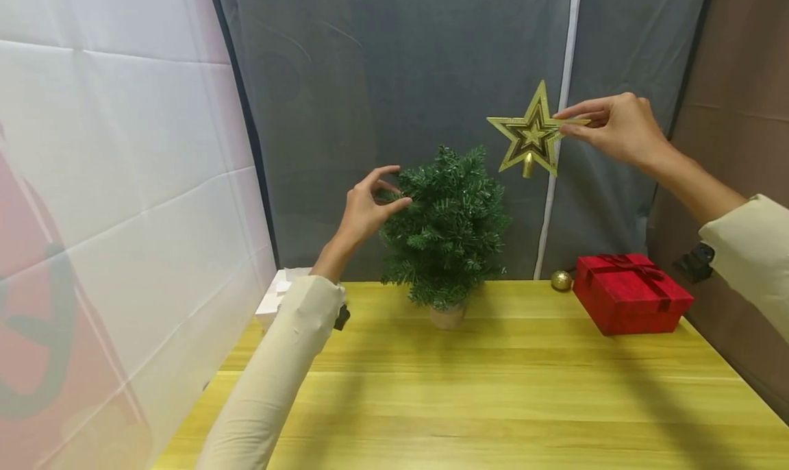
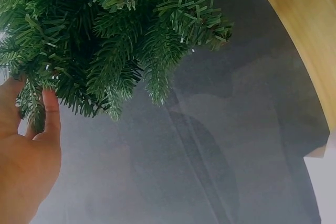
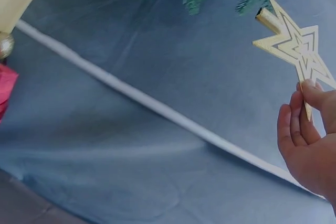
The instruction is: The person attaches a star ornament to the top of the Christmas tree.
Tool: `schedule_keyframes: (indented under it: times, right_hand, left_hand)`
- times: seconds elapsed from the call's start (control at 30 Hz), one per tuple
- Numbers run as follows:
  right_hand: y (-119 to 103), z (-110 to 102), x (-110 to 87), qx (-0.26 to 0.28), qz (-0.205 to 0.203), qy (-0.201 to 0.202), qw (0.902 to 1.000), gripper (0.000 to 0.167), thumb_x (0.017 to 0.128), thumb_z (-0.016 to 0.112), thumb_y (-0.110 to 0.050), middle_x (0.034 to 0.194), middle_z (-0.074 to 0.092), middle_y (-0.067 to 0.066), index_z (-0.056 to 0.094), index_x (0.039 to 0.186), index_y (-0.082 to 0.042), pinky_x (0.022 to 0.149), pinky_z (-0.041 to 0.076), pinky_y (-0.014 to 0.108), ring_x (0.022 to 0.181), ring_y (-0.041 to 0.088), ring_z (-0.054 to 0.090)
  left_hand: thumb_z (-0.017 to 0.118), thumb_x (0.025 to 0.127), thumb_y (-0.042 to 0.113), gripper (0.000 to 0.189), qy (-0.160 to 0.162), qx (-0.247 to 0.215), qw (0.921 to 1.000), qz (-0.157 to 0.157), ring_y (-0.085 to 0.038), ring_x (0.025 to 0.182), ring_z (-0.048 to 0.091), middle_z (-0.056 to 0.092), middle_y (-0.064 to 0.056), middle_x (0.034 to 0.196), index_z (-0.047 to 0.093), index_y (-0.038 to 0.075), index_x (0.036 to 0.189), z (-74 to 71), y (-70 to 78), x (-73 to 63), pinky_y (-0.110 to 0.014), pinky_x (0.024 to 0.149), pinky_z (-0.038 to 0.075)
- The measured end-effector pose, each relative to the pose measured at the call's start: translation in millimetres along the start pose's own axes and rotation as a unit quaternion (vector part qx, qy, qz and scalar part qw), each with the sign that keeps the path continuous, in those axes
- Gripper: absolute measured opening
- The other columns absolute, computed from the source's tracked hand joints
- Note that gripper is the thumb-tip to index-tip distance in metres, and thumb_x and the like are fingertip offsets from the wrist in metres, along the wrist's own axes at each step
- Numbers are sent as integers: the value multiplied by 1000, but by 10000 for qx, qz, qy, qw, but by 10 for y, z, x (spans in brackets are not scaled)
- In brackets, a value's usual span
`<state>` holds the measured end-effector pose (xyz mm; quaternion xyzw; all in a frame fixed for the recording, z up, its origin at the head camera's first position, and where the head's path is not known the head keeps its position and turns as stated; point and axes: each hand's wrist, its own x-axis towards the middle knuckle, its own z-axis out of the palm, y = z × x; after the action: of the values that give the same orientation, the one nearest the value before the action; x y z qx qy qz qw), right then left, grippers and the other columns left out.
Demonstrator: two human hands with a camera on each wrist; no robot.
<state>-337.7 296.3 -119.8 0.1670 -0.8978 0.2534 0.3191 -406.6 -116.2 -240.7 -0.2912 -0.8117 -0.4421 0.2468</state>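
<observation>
A small green artificial Christmas tree (image 1: 450, 216) stands upright in a pale round base on the wooden table. My left hand (image 1: 368, 206) is at its upper left side, thumb and fingers apart around a branch tip. In the left wrist view a sprig (image 2: 32, 106) hangs between the thumb and fingers of that left hand (image 2: 31, 156). Up to the right of the tree, my right hand (image 1: 622, 127) pinches one point of a gold star tree topper (image 1: 533, 135). The topper's hollow stem points down in the head view. In the right wrist view the star (image 3: 302, 48) appears close to the branches.
A red gift box (image 1: 631, 295) with a dark ribbon sits at the table's right, a gold ball ornament (image 1: 561, 281) beside it. At the back left is a white box (image 1: 271, 302), partly behind my left arm. Grey curtain (image 1: 320, 100) hangs behind the table (image 1: 431, 401).
</observation>
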Motion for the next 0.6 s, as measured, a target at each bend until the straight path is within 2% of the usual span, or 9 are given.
schedule_keyframes:
  times: [0.1,0.13,0.2,0.33,0.47,0.6]
  right_hand:
    - [-100,38,74,196,-105,131,9997,32,98,76,-30,90,75,-20,79,124,-13,50,41,17,67,-14,62]
    - [-133,57,100,245,-152,164,9995,31,98,76,-29,90,76,-20,79,124,-13,51,41,16,68,-15,62]
    - [-199,95,156,302,-210,211,9991,30,98,76,-28,93,78,-14,79,124,-13,53,41,15,68,-16,62]
    - [-331,163,265,345,-228,239,9989,30,99,74,-28,105,79,6,78,126,-15,55,39,16,69,-16,61]
    - [-460,220,352,379,-173,297,9987,31,101,72,-30,112,78,10,77,128,-18,60,41,17,70,-14,61]
    - [-588,293,428,460,-223,383,9980,31,102,70,-30,117,77,11,76,130,-18,66,43,19,73,-14,60]
  left_hand:
    - [84,90,24,64,-11,-2,10000,5,-23,84,71,73,-7,109,57,24,148,2,-2,-2,-39,76,60]
    - [84,90,24,64,-10,-1,10000,3,-23,84,71,73,-7,109,57,24,148,1,-2,-7,-39,76,60]
    - [84,90,24,64,-6,1,10000,-3,-23,84,71,73,-8,109,57,24,148,-1,-3,-14,-39,76,60]
    - [84,90,23,64,20,-5,10000,-46,-22,84,71,73,-8,109,57,24,148,-2,2,-23,-38,76,60]
    - [84,91,23,64,15,-29,10000,-47,-23,82,71,73,-9,110,56,23,148,4,12,-24,-38,74,59]
    - [84,91,22,64,17,-89,10000,4,-24,87,71,73,-12,111,56,22,149,10,27,-24,-39,79,60]
